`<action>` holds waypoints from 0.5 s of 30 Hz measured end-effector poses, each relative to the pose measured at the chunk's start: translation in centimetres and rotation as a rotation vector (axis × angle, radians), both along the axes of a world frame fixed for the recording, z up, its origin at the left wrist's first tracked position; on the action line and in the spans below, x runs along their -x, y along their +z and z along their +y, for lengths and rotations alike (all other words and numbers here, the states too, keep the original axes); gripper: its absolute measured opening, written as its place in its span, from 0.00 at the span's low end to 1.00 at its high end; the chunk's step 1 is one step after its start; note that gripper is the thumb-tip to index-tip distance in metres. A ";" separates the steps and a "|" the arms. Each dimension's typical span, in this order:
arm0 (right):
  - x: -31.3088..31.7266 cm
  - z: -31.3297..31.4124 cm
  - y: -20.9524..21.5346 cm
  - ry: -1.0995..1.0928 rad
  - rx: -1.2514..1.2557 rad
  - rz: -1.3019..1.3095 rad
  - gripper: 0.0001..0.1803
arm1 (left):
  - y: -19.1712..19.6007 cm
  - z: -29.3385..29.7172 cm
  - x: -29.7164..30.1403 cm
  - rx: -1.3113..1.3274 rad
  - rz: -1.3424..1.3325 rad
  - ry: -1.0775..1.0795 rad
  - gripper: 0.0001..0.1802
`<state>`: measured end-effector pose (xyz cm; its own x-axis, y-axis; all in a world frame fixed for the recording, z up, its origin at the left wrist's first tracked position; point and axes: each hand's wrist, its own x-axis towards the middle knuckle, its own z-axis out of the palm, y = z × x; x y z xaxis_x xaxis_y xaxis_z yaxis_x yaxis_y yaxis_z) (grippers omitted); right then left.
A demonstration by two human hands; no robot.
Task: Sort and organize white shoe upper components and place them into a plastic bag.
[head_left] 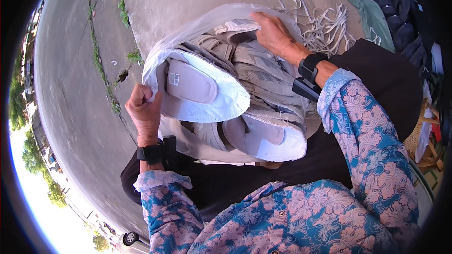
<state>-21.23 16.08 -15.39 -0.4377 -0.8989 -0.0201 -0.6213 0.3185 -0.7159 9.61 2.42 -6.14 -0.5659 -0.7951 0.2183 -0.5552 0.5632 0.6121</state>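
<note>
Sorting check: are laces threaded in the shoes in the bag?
No: the shoes in the bag show bare uppers; loose laces lie on the ground.

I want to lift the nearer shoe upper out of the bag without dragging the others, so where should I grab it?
Judging by its pose, grip the nearer shoe upper by its heel rim, from the person's right: that end pokes out of the plastic bag, clear of the left hand.

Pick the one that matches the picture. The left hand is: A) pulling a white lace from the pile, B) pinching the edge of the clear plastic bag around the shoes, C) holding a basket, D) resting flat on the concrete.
B: the left hand is closed on the rim of the clear plastic bag beside the pale shoes, while the right hand presses on the shoes' far side.
</note>
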 end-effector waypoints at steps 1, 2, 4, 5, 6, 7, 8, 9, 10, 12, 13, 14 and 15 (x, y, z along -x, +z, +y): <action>-0.1 -0.4 -0.4 -0.030 0.070 0.004 0.20 | 0.0 0.2 0.2 -0.008 0.002 0.008 0.20; -0.4 -0.7 -0.8 -0.040 0.070 0.004 0.20 | -0.1 0.3 0.4 -0.008 0.001 -0.002 0.20; -1.1 -1.6 -1.1 -0.086 0.184 -0.018 0.16 | 0.1 0.3 0.3 0.025 0.006 0.000 0.20; -1.1 -2.0 -1.2 -0.091 0.188 -0.042 0.14 | 0.1 0.2 0.3 0.016 0.011 -0.001 0.20; -0.9 -2.1 -1.7 -0.096 0.188 -0.046 0.14 | 0.1 0.1 0.1 0.017 0.006 -0.006 0.20; -0.3 -2.1 -2.6 -0.090 0.087 -0.128 0.13 | 0.0 0.2 0.0 0.017 0.010 0.005 0.20; 0.1 -1.9 -3.5 -0.083 -0.016 -0.208 0.13 | -0.2 0.2 0.1 0.015 0.015 0.016 0.20; 0.4 -1.2 -4.7 -0.086 -0.023 -0.206 0.13 | -0.1 0.4 0.5 0.007 0.017 0.014 0.20; 0.6 -0.7 -5.9 -0.069 -0.072 -0.112 0.13 | 0.0 0.6 1.3 0.000 0.015 -0.004 0.20; 1.5 -0.5 -6.7 -0.040 -0.131 -0.019 0.13 | 0.2 0.4 1.9 -0.017 0.012 -0.011 0.19; 1.6 -0.7 -5.2 0.052 -0.210 -0.020 0.13 | 0.2 0.2 1.6 -0.041 0.003 -0.005 0.19; 1.5 -1.3 -3.8 0.150 -0.276 -0.026 0.13 | 0.6 -0.2 1.0 -0.055 -0.011 0.004 0.19; 1.8 -1.0 -2.8 0.231 -0.272 0.073 0.15 | 0.4 -0.4 1.1 -0.062 0.022 -0.018 0.19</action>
<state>-23.06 15.05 -18.17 -0.2330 -0.9404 -0.2477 -0.7456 0.3363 -0.5753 8.53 2.05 -5.72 -0.5756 -0.7973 0.1817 -0.5317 0.5337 0.6577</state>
